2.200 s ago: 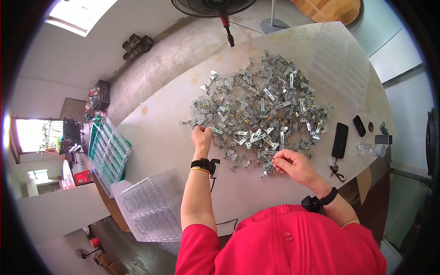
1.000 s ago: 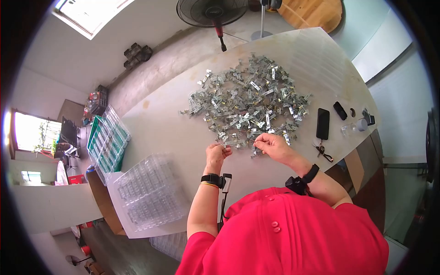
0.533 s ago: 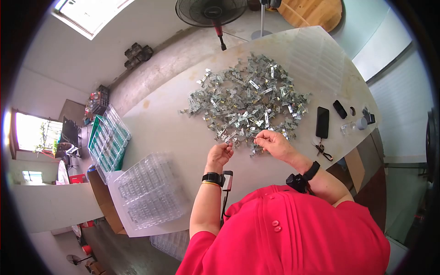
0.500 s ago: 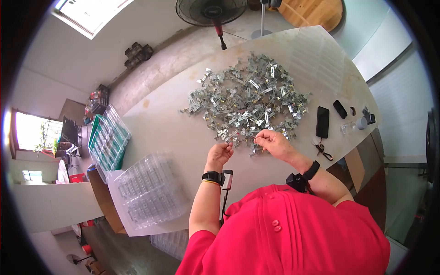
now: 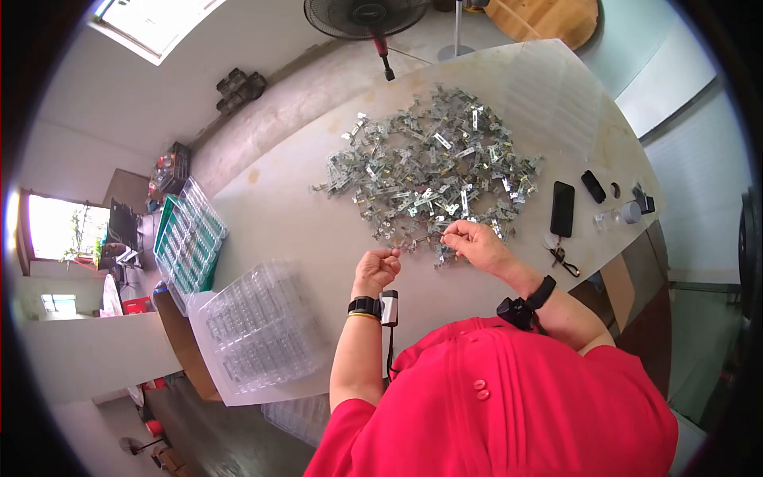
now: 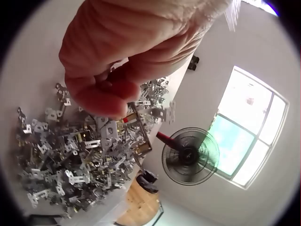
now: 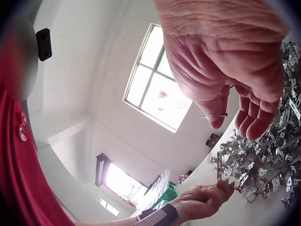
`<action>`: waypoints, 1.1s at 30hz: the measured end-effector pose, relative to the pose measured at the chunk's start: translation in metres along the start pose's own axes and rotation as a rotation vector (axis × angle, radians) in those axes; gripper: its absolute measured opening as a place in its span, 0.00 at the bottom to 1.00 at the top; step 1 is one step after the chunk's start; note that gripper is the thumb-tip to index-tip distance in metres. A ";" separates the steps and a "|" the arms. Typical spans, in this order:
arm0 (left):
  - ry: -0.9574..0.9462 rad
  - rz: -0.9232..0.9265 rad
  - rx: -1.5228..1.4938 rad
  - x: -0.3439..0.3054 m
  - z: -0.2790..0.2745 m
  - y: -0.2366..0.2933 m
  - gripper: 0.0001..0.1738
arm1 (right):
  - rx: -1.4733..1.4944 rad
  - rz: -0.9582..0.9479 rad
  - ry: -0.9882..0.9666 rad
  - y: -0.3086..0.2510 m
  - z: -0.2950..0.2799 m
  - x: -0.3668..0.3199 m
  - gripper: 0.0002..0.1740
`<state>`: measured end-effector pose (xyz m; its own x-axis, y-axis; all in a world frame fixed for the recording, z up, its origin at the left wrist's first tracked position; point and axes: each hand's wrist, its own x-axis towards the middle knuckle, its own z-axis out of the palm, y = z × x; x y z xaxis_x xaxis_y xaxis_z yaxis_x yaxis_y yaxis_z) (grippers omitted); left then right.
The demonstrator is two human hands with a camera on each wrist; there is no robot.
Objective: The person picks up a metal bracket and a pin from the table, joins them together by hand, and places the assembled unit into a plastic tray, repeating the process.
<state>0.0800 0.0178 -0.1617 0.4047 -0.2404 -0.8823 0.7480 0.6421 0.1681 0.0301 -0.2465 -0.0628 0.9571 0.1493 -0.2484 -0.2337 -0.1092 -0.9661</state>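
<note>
A heap of small silver metal brackets (image 5: 433,171) covers the middle of the pale table (image 5: 278,215). At its front edge, my left hand (image 5: 377,272) pinches a metal bracket (image 6: 143,136) between thumb and fingers; brass-coloured and red bits show on it in the left wrist view. That bracket stands up from the fingertips in the right wrist view. Close by on the right, my right hand (image 5: 478,245) pinches a thin metal pin (image 7: 211,115) with a dark end between thumb and forefinger. The two hands face each other, a short gap apart.
Clear plastic trays (image 5: 262,330) lie at the table's left front, with a green tray (image 5: 189,250) beyond. To the right are a black phone (image 5: 563,208), a small black case (image 5: 593,187), keys on a strap (image 5: 563,258) and a clear bottle (image 5: 610,219). A fan (image 5: 367,14) stands behind.
My left hand has come from the heap's left edge to its front, near the right hand. Over the last half second both hands have stayed nearly in place; the view has shifted slightly.
</note>
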 end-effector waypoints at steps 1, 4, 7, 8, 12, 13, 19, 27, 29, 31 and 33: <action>0.000 0.003 -0.006 -0.002 0.001 -0.001 0.08 | 0.025 0.009 -0.007 0.000 0.001 0.000 0.08; -0.035 0.041 0.099 -0.005 0.003 -0.005 0.08 | 0.018 0.002 0.015 0.004 -0.001 0.001 0.09; -0.104 0.097 0.077 -0.012 0.004 -0.001 0.09 | 0.018 0.005 0.008 0.008 -0.002 0.003 0.09; -0.161 0.199 0.187 -0.019 0.009 -0.006 0.09 | 0.061 0.029 -0.003 0.008 -0.003 0.003 0.10; -0.379 0.438 0.423 -0.049 0.022 -0.022 0.09 | 0.168 0.010 0.046 -0.001 -0.003 0.001 0.10; -0.381 0.437 0.422 -0.056 0.025 -0.024 0.09 | 0.166 0.009 0.047 -0.004 -0.003 0.001 0.10; -0.462 0.490 0.407 -0.084 0.032 -0.035 0.10 | 0.310 0.079 -0.007 -0.020 0.012 -0.003 0.10; -0.291 0.729 0.741 -0.097 0.030 -0.035 0.15 | 0.255 -0.030 0.006 -0.031 0.022 -0.013 0.08; -0.250 1.004 0.959 -0.100 0.039 -0.039 0.17 | 0.256 -0.053 0.023 -0.033 0.023 -0.016 0.08; -0.185 1.281 1.172 -0.111 0.048 -0.045 0.20 | 0.219 -0.046 0.019 -0.034 0.025 -0.019 0.08; -0.222 1.315 1.432 -0.131 0.064 -0.054 0.20 | 0.210 -0.067 0.010 -0.035 0.027 -0.021 0.08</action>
<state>0.0201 -0.0320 -0.0275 0.9374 -0.3301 0.1108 -0.2651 -0.4704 0.8417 0.0133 -0.2189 -0.0259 0.9731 0.1391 -0.1838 -0.1994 0.1077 -0.9740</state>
